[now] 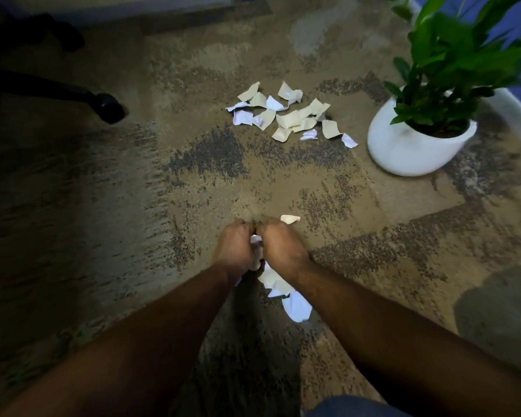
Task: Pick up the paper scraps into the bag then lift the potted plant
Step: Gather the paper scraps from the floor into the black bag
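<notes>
With my left hand (235, 248) and right hand (278, 248) fisted together on torn white and cream paper scraps (283, 291) over the mottled brown carpet (133, 191), pieces could slip out, since no bag shows, while the main pile (289, 115) lies beside the white round potted plant (418, 142).

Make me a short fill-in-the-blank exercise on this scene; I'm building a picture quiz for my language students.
1. The pile of paper scraps lies on the ____.
2. The plant grows in a pot whose colour is ____.
3. The left hand and the right hand are closed together on torn ____.
4. Seen from the camera, the pot stands to the ____ of the pile.

Missing words: carpet; white; paper; right
</notes>
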### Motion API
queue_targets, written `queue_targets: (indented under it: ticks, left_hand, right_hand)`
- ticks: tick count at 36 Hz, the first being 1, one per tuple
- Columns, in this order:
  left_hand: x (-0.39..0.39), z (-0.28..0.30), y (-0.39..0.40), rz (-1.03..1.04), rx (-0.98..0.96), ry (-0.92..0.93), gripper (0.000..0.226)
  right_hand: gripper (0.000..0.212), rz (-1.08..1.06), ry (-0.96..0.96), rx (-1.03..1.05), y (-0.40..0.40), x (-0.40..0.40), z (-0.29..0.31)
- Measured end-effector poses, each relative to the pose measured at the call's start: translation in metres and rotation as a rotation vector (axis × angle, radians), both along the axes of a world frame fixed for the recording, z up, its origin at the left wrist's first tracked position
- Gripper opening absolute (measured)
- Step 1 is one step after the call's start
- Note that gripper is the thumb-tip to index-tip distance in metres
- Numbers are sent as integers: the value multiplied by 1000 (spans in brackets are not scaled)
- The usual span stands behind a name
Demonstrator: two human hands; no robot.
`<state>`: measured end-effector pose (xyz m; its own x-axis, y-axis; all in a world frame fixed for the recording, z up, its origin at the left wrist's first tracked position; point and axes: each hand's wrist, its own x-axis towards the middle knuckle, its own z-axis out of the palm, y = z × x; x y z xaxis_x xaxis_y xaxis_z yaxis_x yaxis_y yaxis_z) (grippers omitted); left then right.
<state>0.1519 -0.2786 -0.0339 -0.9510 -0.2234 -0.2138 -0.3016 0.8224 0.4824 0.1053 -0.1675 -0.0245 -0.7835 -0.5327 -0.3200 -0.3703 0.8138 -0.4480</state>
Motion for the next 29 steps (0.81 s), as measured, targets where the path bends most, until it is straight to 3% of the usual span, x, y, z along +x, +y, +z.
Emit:
queue_targets:
  ticks: [2,5,8,10,13,18,24,29]
  left_hand:
    - [-2,7,5,-26,16,-32,23]
    - [-9,17,13,-22,55,13,10]
    - [-17,31,28,-33,103,87,23]
    - [-22,40,39,-74,117,65,16]
    - [-34,53,59,-169,94,43,10]
    - [-43,76,109,-345,152,155,13]
    - [-50,109,187,-539,157,214,11]
    - [-51,155,265,-696,235,264,15]
  right_hand:
    - [11,-38,-41,-39,7,-2,4]
    - [12,-62,7,-25,21,-6,19]
    - [13,-110,39,-43,38,-12,35]
    - [16,-156,35,-67,52,-16,42]
    - [26,-257,19,-86,78,-18,54]
    - [22,-349,133,-56,133,-14,78]
    - [20,-479,111,33,211,-8,123]
    - [21,-706,221,46,277,9,168]
